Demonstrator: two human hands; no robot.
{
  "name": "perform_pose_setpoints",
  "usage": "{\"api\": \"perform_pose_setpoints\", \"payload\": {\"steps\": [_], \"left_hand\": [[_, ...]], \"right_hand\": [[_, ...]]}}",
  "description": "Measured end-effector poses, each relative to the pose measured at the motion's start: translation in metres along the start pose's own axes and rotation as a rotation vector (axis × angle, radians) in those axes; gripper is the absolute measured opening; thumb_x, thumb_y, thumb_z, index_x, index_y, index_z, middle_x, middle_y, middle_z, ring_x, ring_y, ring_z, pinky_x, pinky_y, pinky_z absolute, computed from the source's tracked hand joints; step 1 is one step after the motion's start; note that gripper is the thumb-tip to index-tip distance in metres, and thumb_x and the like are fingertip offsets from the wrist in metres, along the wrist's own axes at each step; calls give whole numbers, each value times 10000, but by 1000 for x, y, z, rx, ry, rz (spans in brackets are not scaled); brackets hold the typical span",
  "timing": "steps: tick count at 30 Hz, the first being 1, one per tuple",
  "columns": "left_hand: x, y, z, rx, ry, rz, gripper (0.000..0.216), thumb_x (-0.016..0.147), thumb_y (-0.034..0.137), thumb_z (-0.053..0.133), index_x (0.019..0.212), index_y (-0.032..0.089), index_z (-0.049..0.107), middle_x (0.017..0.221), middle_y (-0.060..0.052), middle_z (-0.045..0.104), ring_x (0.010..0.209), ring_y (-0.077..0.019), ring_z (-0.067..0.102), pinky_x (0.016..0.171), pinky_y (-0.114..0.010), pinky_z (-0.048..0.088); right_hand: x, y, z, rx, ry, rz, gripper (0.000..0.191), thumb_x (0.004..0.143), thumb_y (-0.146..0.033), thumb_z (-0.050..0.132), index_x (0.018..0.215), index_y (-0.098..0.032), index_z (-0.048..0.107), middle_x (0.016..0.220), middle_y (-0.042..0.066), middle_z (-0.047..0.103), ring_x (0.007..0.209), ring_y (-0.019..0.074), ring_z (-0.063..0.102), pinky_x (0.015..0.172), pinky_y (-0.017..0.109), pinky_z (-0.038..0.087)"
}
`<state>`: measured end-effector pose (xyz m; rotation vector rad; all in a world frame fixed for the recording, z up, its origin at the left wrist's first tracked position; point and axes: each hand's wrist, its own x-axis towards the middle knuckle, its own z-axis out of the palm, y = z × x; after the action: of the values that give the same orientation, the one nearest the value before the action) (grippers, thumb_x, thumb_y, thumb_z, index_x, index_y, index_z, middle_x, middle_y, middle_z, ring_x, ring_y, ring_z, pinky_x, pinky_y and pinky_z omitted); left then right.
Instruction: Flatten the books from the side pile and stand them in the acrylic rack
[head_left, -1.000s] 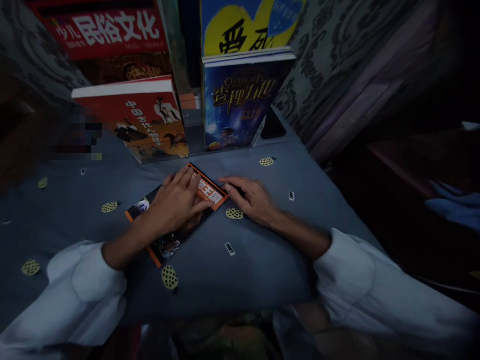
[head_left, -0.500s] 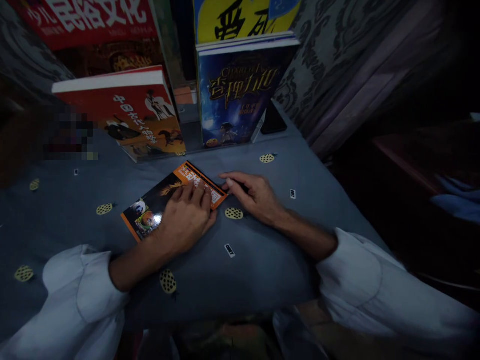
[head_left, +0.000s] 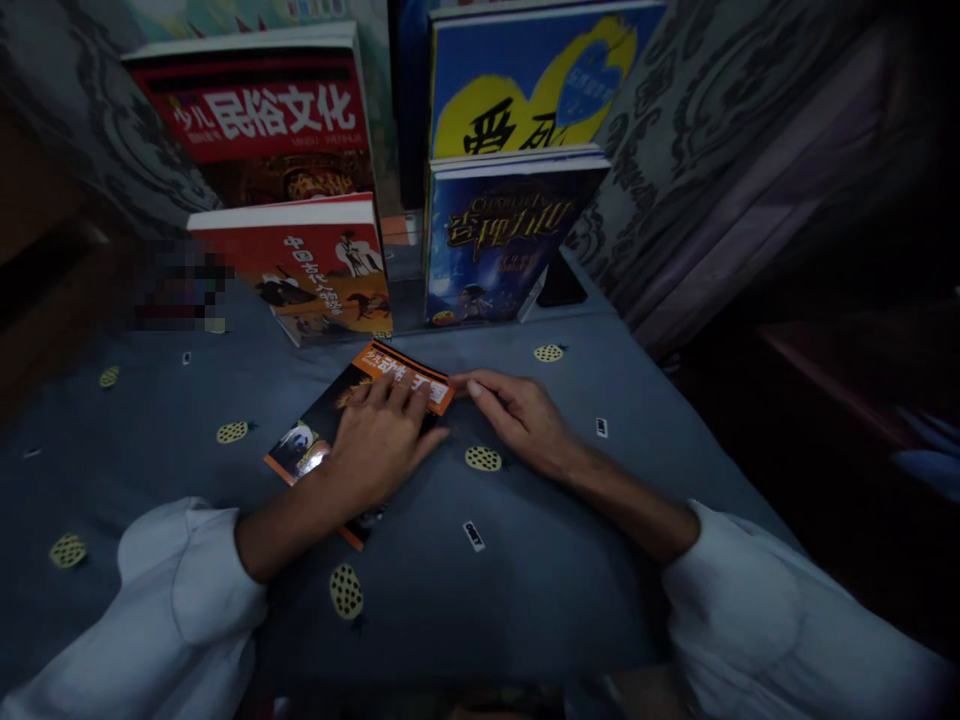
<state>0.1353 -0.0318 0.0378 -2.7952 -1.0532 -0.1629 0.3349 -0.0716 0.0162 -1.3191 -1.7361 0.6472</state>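
An orange-edged picture book [head_left: 319, 440] lies flat on a blue cloth [head_left: 525, 560] printed with small yellow dotted shapes. My left hand [head_left: 382, 445] rests palm down on the book's cover, fingers stretched out over its orange title band. My right hand [head_left: 521, 418] lies on the cloth just right of the book, fingers loosely curled, fingertips touching the book's right corner. Both arms wear white sleeves.
Behind the book, several books stand propped up: a red one [head_left: 315, 265] at the left, a dark blue one [head_left: 499, 240] at the right, a red one [head_left: 262, 120] and a blue-and-yellow one [head_left: 540, 85] higher up. A patterned curtain [head_left: 675, 150] hangs at the right.
My left hand slid down and right across the cover, uncovering the upper left part of the book. My right hand stayed at the book's right corner. The camera tilted up slightly.
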Motion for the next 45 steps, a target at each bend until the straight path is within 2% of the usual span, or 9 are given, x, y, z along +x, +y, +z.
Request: {"api": "perform_pose_setpoints", "payload": {"steps": [8, 12, 15, 18, 25, 30, 34, 40, 45], "left_hand": [[8, -15, -4, -102, -100, 24, 396, 1042, 306, 436, 1372, 162, 601, 1464, -127, 584, 1323, -326, 545, 1055, -516, 474], [4, -62, -5, -215, -229, 199, 462, 1022, 385, 506, 1469, 269, 518, 1540, -96, 508, 1411, -328, 459, 1099, -521, 428], [-2, -99, -4, -264, -317, 178, 606, 949, 533, 597, 1502, 317, 474, 1593, -94, 433, 1424, -370, 433, 1111, -557, 410], [-7, -113, -3, -286, -312, 175, 666, 924, 494, 642, 1523, 288, 437, 1573, -107, 444, 1391, -337, 471, 1118, -492, 428], [-12, -76, -8, -161, -114, 10, 442, 897, 385, 713, 1296, 225, 609, 1289, -114, 610, 1054, -286, 650, 878, -407, 554], [-7, -59, -19, 14, -135, -70, 337, 913, 454, 688, 1121, 189, 670, 1128, -121, 652, 794, -245, 674, 643, -333, 517], [7, -51, -20, 28, -99, -39, 317, 949, 441, 641, 1049, 143, 674, 1071, -152, 674, 1041, -332, 654, 792, -399, 548], [37, -50, 13, -257, -86, 265, 518, 997, 441, 574, 1414, 144, 498, 1514, -141, 527, 1445, -267, 441, 1159, -410, 388], [42, -46, 30, -297, -18, 222, 507, 1011, 412, 529, 1420, 112, 513, 1533, -169, 507, 1464, -291, 423, 1205, -471, 322]], "right_hand": [[47, 13, 13, -91, -117, -81, 314, 985, -226, 451, 1099, -201, 743, 1030, 55, 793, 953, 224, 732, 860, 365, 561], [33, 9, 16, -191, 9, -192, 253, 967, -209, 512, 1084, -172, 732, 1139, 115, 767, 1078, 258, 690, 962, 438, 529], [14, 3, 19, -214, 81, -213, 238, 980, -192, 504, 1074, -171, 721, 1005, 106, 771, 938, 227, 709, 867, 391, 564], [4, -1, 24, -203, 50, -219, 232, 989, -194, 493, 1073, -184, 710, 960, 84, 769, 852, 201, 723, 783, 336, 581], [16, 3, 17, -206, 78, -109, 259, 995, -217, 485, 1025, -210, 742, 956, 90, 760, 887, 235, 729, 809, 380, 590], [25, 15, 13, -106, 57, -93, 270, 981, -197, 502, 1115, -230, 734, 1177, 101, 745, 1119, 256, 695, 982, 462, 548], [27, 22, 14, -83, 62, -94, 275, 980, -205, 500, 1124, -235, 732, 1159, 89, 748, 1111, 253, 693, 989, 449, 538], [24, 20, 13, -129, 46, -79, 300, 981, -218, 490, 1189, -233, 707, 1165, 84, 746, 1102, 246, 681, 977, 432, 531], [21, 19, 13, -161, 40, -84, 301, 963, -204, 493, 1169, -238, 711, 1166, 81, 745, 1108, 260, 671, 989, 448, 518]]}}
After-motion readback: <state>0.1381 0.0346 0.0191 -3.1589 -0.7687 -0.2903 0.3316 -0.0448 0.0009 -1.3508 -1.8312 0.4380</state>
